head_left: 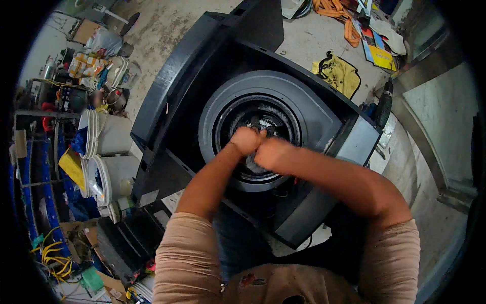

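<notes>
A round grey blower housing (316,119) sits inside a dark grey machine casing (172,76) in front of me. Black rings with a ribbed wheel (289,114) line its opening. Both of my hands are together over the middle of that opening. My left hand (246,141) is closed, its knuckles up. Against it, my right hand (273,153) is closed too and slightly blurred. What their fingers grip is hidden beneath them. A greyish, crumpled-looking patch (257,165) shows just below the hands, too dim to name.
White buckets (119,134) stand to the left, beside a cluttered rack (38,152). A yellow and black cloth (340,75) and orange straps (349,30) lie on the floor at the far right. A metal-framed panel (435,131) borders the right side.
</notes>
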Available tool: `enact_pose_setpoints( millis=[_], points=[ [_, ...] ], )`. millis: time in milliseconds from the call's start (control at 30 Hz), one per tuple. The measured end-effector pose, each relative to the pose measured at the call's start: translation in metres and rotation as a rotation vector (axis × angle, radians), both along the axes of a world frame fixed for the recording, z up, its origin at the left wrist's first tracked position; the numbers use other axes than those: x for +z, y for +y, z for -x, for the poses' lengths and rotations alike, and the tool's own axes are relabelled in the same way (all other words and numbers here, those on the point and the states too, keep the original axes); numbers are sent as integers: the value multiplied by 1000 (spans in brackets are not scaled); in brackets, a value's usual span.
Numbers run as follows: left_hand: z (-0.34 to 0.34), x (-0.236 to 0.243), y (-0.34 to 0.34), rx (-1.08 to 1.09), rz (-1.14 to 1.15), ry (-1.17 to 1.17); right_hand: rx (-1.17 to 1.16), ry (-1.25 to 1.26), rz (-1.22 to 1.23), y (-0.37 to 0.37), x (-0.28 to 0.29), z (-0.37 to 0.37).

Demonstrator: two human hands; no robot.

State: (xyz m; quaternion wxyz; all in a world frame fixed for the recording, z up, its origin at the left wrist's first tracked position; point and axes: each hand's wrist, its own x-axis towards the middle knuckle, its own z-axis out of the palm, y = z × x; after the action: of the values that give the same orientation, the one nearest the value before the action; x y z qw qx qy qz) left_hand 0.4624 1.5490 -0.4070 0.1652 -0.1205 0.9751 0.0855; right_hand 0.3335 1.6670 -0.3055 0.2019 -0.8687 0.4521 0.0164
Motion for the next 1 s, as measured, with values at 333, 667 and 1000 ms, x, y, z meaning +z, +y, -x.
enact_pose_setpoints(
  millis=[333,667,1000],
  points=[
    [0,11,-12,-232,79,123,-72,20,-324,19,-44,13],
    [-2,-5,5,-67,187,161,64,-13,-296,5,-67,-15],
    [3,-9,31,282,150,146,-44,-93,-309,11,-78,-36]
  ],
)
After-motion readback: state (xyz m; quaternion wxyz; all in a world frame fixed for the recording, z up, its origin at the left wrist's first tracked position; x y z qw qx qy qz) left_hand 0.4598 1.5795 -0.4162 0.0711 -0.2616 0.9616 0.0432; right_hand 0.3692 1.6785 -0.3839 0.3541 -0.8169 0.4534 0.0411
